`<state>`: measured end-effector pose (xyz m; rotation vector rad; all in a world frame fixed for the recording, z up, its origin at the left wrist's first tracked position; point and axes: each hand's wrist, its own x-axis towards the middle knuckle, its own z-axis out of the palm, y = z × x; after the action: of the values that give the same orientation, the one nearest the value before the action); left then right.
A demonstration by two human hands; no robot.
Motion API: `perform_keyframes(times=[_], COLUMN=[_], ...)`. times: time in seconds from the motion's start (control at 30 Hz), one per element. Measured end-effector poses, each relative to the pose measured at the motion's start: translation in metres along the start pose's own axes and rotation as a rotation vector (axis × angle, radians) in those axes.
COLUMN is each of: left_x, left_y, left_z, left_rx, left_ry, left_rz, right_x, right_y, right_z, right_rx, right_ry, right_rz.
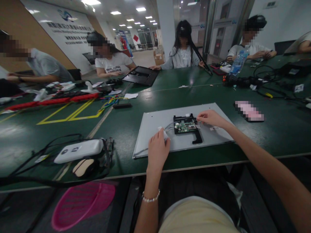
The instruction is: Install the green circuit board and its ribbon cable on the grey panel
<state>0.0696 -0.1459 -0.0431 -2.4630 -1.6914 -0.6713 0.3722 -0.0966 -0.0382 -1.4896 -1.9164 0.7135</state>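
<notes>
Left hand (157,146) grips a white piece (166,134); right hand (211,118), fingertips pinched at the black frame (198,136), should keep pressure off the circuit board (186,127).

Your panel (155,121) lies on the bench (170,95), the circuit board (186,127) on it. To the panel's left you have the mouse (84,167); to its right, the phone (249,111); behind it, the casing (141,77); behind and to its right, the bottle (238,63).

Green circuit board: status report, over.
Right hand at right edge of black frame; left hand at white piece. Circuit board within frame, on grey panel. Pink item off panel to right, not blocking.
</notes>
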Motion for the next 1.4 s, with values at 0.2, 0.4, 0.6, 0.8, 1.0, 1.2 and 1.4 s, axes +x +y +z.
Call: perform_keyframes(times=[0.2,0.4,0.6,0.8,1.0,1.2,1.4], left_x=[0.0,-0.002,-0.002,-0.001,0.0,-0.001,-0.001], left_y=[-0.002,-0.003,-0.004,-0.003,-0.003,-0.004,-0.004], left_z=[-0.004,-0.007,-0.005,-0.005,-0.005,-0.004,-0.003], left_rx=[-0.149,-0.19,-0.174,-0.167,-0.18,-0.198,-0.203], left_ry=[0.107,0.093,0.037,-0.034,-0.057,-0.032,-0.042], left_rz=[0.05,0.083,0.075,0.045,0.067,0.094,0.107], right_x=[-0.005,-0.009,-0.007,-0.006,-0.003,-0.002,0.001], right_y=[-0.001,-0.008,-0.005,-0.003,0.01,0.024,0.025], right_z=[-0.012,-0.017,-0.012,-0.01,-0.022,-0.028,-0.023], right_rx=[-0.06,-0.061,-0.045,-0.024,-0.141,-0.339,-0.352], right_ry=[-0.157,-0.262,-0.268,-0.24,-0.078,0.034,0.092], right_rz=[0.0,-0.02,-0.022,0.016,0.091,0.095,0.032])
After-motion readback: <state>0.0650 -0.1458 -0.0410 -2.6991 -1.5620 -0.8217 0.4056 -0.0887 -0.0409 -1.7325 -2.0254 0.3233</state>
